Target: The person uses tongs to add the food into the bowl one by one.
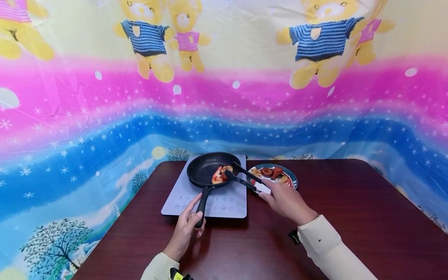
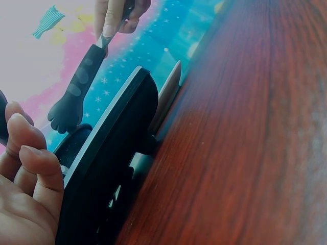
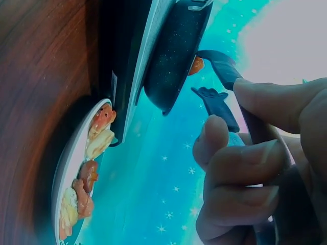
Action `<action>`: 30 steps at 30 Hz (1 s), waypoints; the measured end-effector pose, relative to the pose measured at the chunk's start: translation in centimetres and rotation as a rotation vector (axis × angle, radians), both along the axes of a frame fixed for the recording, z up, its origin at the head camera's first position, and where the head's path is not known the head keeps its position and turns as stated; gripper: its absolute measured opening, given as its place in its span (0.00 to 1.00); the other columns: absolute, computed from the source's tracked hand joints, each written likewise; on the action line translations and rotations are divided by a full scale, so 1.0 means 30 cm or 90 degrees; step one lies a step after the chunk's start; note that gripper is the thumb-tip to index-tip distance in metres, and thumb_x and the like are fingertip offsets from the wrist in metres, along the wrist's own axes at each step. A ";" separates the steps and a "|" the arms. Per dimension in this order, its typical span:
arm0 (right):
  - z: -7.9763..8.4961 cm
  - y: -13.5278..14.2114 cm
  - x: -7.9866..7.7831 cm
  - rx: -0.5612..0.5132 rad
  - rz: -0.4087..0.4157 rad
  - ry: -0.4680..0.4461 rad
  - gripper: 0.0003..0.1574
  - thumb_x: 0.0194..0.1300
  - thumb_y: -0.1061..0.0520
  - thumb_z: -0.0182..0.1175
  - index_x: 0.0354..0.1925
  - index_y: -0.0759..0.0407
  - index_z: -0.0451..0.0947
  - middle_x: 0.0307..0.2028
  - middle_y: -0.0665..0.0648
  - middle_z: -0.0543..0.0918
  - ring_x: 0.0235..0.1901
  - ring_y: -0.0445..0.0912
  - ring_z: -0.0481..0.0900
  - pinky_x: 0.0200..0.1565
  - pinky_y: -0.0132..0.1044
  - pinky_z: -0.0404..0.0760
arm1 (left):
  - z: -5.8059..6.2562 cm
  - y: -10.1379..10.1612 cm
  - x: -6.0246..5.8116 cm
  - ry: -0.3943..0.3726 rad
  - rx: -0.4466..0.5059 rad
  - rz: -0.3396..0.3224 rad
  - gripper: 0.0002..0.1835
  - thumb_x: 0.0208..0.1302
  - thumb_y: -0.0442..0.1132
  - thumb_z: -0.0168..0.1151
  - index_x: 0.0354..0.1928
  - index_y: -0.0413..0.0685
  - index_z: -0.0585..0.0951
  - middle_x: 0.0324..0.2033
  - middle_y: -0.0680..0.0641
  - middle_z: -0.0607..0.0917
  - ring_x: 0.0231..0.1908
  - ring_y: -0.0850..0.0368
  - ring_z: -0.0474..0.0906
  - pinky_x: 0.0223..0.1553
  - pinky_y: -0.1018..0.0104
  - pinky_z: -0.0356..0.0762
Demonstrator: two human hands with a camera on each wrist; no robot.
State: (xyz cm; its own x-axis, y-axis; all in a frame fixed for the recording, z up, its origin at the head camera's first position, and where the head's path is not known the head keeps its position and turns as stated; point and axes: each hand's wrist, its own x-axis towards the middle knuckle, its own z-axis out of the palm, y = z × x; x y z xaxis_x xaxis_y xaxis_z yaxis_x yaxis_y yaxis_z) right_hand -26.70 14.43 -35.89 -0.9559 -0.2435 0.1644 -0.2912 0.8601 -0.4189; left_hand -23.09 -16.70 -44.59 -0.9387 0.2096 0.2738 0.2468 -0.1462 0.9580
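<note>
A black frying pan (image 1: pixel 201 165) sits on a white induction cooker (image 1: pixel 169 207) in the head view. My left hand (image 1: pixel 183 231) grips its handle, which points toward me. In my right hand (image 1: pixel 290 202) is a pair of black tongs (image 1: pixel 242 181) with paw-shaped tips, which the right wrist view shows spread apart. Those tips reach over the pan's right side, around a brown piece of food. Next to it in the pan lies a red and cream piece of food (image 1: pixel 217 178).
Right of the cooker, partly behind the tongs and right hand, stands a plate (image 1: pixel 294 179) with several pieces of food. All stand on a dark red-brown wooden table (image 1: pixel 332 190). A printed cloth (image 1: pixel 224 101) with bears hangs close behind the table.
</note>
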 end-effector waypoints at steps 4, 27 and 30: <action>0.000 0.003 -0.003 0.015 -0.029 -0.005 0.37 0.65 0.45 0.62 0.68 0.56 0.67 0.46 0.62 0.82 0.40 0.50 0.77 0.40 0.51 0.81 | -0.001 -0.001 0.000 0.005 0.004 -0.002 0.29 0.73 0.39 0.49 0.73 0.50 0.57 0.21 0.46 0.73 0.19 0.58 0.69 0.20 0.70 0.70; 0.012 0.062 -0.021 0.067 -0.105 -0.036 0.38 0.66 0.46 0.60 0.67 0.63 0.66 0.59 0.71 0.73 0.51 0.64 0.75 0.45 0.61 0.76 | 0.002 -0.001 0.001 0.013 0.002 -0.008 0.29 0.73 0.39 0.49 0.73 0.48 0.56 0.21 0.46 0.73 0.19 0.59 0.68 0.20 0.70 0.70; 0.008 0.069 -0.026 0.079 -0.114 -0.051 0.38 0.66 0.46 0.60 0.67 0.64 0.66 0.57 0.71 0.74 0.48 0.63 0.77 0.42 0.61 0.77 | 0.002 -0.001 0.000 0.012 0.002 -0.004 0.29 0.73 0.39 0.49 0.73 0.49 0.57 0.21 0.46 0.73 0.19 0.59 0.68 0.20 0.71 0.69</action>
